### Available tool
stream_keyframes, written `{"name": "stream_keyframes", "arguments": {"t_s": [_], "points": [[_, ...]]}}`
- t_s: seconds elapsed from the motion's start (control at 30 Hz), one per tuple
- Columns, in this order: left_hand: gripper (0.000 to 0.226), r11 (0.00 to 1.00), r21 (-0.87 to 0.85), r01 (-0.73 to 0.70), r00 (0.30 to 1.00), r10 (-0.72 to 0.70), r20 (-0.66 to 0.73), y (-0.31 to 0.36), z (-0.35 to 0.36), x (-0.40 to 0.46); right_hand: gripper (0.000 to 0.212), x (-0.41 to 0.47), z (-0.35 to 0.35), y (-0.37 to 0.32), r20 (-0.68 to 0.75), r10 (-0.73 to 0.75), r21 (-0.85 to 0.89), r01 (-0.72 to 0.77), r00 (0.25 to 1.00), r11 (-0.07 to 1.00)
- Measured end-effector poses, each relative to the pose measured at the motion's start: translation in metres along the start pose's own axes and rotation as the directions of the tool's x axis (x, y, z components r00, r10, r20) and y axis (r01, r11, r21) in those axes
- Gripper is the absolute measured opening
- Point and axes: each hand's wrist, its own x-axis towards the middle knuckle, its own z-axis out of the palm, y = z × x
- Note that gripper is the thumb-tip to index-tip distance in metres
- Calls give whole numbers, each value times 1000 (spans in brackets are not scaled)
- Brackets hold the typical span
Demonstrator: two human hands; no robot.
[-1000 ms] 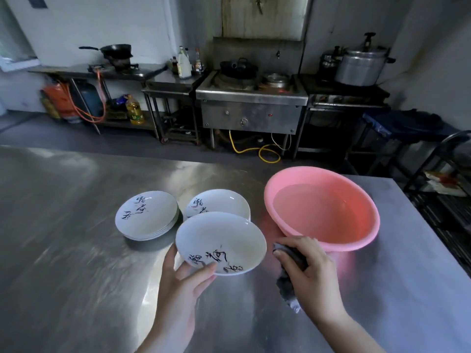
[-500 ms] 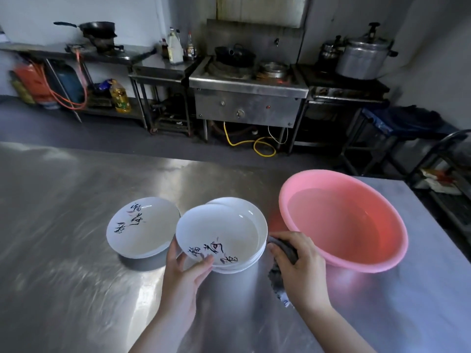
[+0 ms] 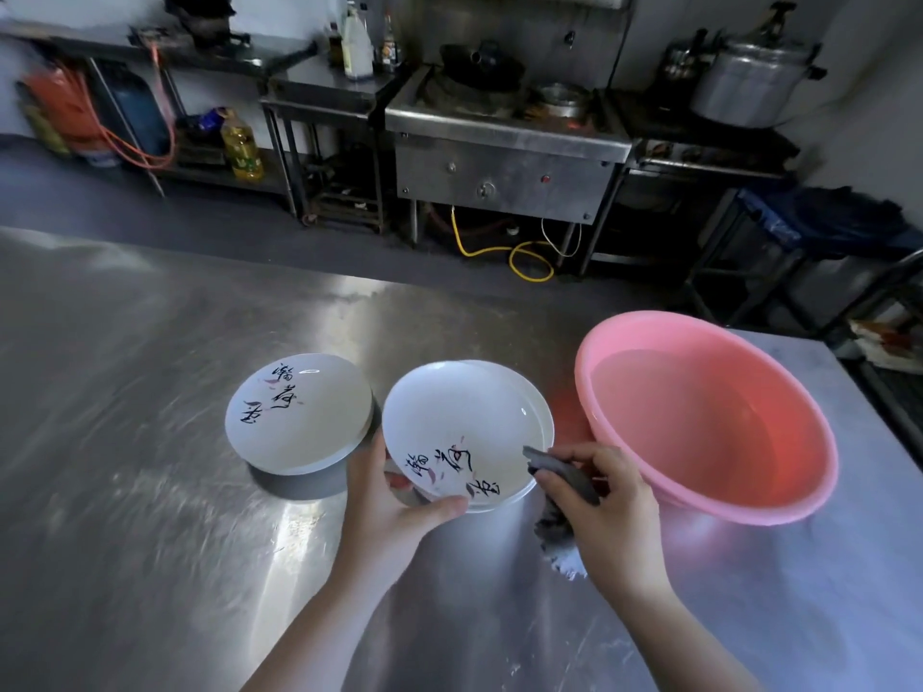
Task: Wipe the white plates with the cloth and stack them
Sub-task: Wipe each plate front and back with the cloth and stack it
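Observation:
My left hand (image 3: 394,511) grips the near rim of a white plate (image 3: 459,422) with black calligraphy, thumb on top of the rim. That plate hovers just over another white plate (image 3: 542,409), of which only the right rim shows. My right hand (image 3: 612,511) holds a dark grey cloth (image 3: 562,474); the cloth's tip touches the held plate's right rim, and its tail hangs below my palm. A stack of white plates (image 3: 299,414) with the same writing stands to the left on the steel table (image 3: 125,442).
A pink basin (image 3: 809,467) with water stands right of the plates, close to my right hand. The table's far edge runs behind them; its right edge lies beyond the basin. Stoves, a large pot (image 3: 754,82) and shelves line the far wall across the aisle.
My left hand has carried the plate away from me until it lies over the single plate. My right hand has raised the cloth to the plate's right rim. The camera has moved closer.

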Motion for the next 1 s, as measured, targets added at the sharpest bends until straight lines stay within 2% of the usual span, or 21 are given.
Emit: {"name": "stream_keyframes", "arguments": {"t_s": [0.07, 0.17, 0.3, 0.4, 0.5, 0.57, 0.63, 0.7, 0.8, 1.0], "points": [[91, 998, 50, -23, 1000, 23, -7, -7, 6, 0, 27, -2, 1, -1, 16, -4, 12, 4, 1000, 1000], [101, 976, 210, 52, 998, -44, -45, -14, 14, -4, 34, -5, 4, -2, 19, -28, 30, 27, 999, 999], [108, 970, 230, 73, 997, -66, -39, -18, 18, -6, 34, -9, 9, -4, 36, -78, 16, 77, 996, 997], [99, 965, 246, 93, 996, -88, -30, -26, 3, -11, 34, -11, 13, -6, 34, -109, -9, 109, 993, 994], [72, 949, 280, 148, 975, -94, -199, -34, -33, -14, 33, -13, 22, -12, 54, -166, 5, 166, 985, 986], [48, 928, 331, 169, 940, -50, -339, -38, -62, -5, 33, -14, 34, -19, 82, -198, 24, 197, 977, 980], [36, 904, 362, 227, 895, -47, -444, -41, -88, 12, 33, -15, 52, -27, 109, -212, 41, 209, 971, 977], [35, 868, 386, 311, 860, -84, -504, -45, -107, 30, 33, -15, 70, -35, 132, -216, 68, 208, 967, 976], [47, 825, 378, 420, 826, -175, -536, -58, -124, 48, 33, -16, 96, -44, 153, -246, 91, 234, 957, 968], [50, 871, 215, 442, 750, -227, -621, -73, -125, 61, 34, -20, 124, -49, 174, -279, 75, 270, 944, 960]]}}
